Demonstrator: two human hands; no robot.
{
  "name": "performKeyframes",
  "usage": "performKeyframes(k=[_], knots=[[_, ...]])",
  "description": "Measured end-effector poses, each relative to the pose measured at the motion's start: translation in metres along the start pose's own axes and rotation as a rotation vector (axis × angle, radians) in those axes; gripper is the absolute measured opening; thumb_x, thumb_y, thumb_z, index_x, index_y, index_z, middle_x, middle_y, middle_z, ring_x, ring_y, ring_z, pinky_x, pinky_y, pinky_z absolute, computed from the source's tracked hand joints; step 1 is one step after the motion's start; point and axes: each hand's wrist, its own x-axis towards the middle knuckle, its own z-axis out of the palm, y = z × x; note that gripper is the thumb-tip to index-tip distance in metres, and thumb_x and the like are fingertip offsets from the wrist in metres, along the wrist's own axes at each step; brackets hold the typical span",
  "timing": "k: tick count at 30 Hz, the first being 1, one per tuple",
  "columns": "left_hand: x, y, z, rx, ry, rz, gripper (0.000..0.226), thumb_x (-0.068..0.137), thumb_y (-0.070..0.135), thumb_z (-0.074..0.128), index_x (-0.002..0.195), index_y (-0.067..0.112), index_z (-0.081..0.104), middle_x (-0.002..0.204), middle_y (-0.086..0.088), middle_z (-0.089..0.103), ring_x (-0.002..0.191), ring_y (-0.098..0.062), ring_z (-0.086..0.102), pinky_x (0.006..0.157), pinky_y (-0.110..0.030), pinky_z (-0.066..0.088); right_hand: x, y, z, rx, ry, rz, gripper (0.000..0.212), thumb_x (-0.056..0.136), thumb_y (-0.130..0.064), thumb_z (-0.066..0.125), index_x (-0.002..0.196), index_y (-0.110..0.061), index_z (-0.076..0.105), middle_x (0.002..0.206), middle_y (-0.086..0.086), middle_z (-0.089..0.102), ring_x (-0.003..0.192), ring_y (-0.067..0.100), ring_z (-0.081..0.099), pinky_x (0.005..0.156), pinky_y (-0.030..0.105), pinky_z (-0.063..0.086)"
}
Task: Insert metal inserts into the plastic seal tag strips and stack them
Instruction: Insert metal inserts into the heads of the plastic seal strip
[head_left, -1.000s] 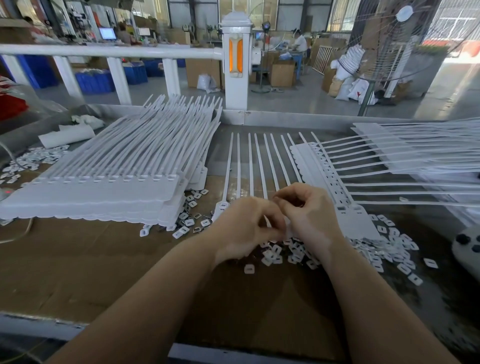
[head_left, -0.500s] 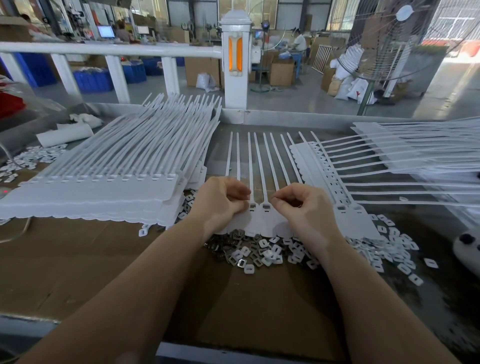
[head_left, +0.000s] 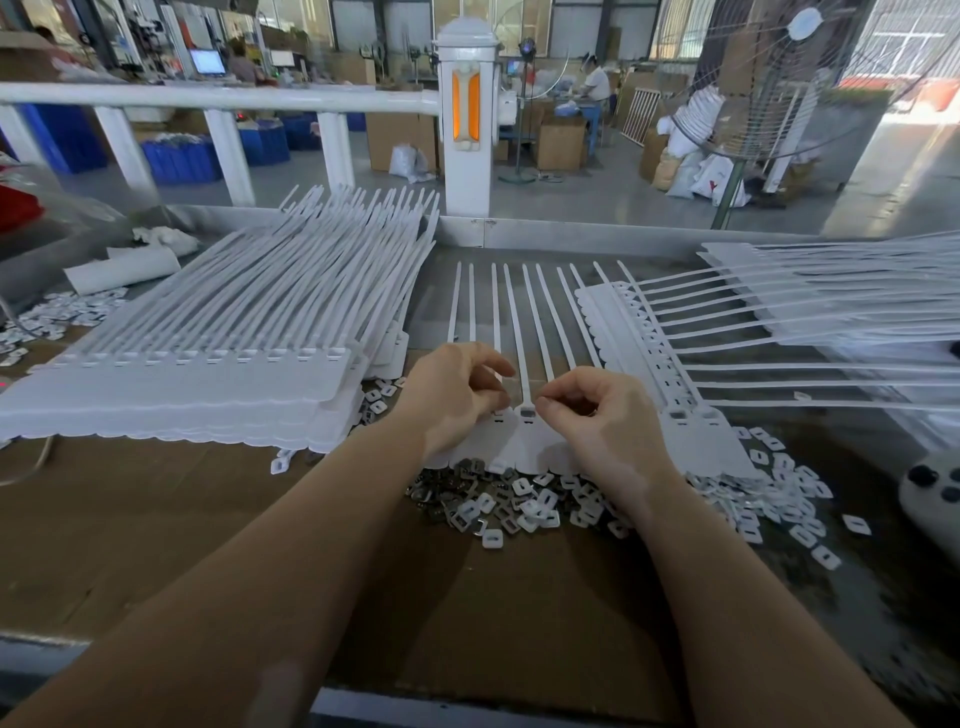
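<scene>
Plastic seal tag strip (head_left: 524, 441) is now exposed at the cardboard's far edge, behind the metal inserts (head_left: 498, 506). Left hand (head_left: 452, 400) has shifted leftward; right hand (head_left: 597, 415) remains. Both are curled at the strip's sockets; any pinched insert cannot be confirmed. Insertion appears underway.

We see a bright, daylit workshop scene. Strong light pours in from windows (head_left: 904, 47) far beyond and to the right of our right hand (head_left: 602, 421), blowing out the floor there to glare. Our hands are evenly lit and sharp, casting soft shadows. The wide lens bends straight lines outward, and our forearms nearest the bottom edge are blurred.
</scene>
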Motion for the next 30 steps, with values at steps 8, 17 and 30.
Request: performKeyframes(k=[8, 17, 30], knots=[[0.001, -0.005, 0.001, -0.037, -0.010, 0.001, 0.018, 0.082, 0.008, 0.068, 0.096, 0.019, 0.065, 0.080, 0.006, 0.069, 0.081, -0.007, 0.065, 0.080, -0.021, 0.050, 0.000, 0.001, 0.000, -0.016, -0.001, -0.004, 0.004, 0.081, -0.013, 0.069, 0.081, -0.015, 0.071, 0.073, -0.006, 0.067, 0.072, 0.000, 0.060, 0.065, 0.005, 0.044], [0.005, 0.003, -0.005, 0.115, -0.089, 0.036, 0.023, 0.086, 0.006, 0.063, 0.105, 0.019, 0.062, 0.079, 0.012, 0.065, 0.076, -0.003, 0.060, 0.071, -0.016, 0.046, 0.000, 0.001, 0.000, -0.011, -0.010, 0.007, 0.005, 0.081, -0.013, 0.068, 0.081, -0.018, 0.071, 0.074, -0.006, 0.068, 0.072, 0.002, 0.062, 0.066, 0.009, 0.047], [-0.011, -0.001, -0.003, 0.413, -0.055, 0.210, 0.024, 0.091, 0.015, 0.056, 0.113, 0.022, 0.062, 0.102, 0.009, 0.069, 0.094, -0.003, 0.061, 0.089, -0.022, 0.047, 0.001, 0.002, 0.001, -0.017, -0.009, 0.015, 0.005, 0.081, -0.013, 0.068, 0.081, -0.017, 0.071, 0.075, -0.005, 0.068, 0.074, 0.004, 0.062, 0.067, 0.009, 0.046]])
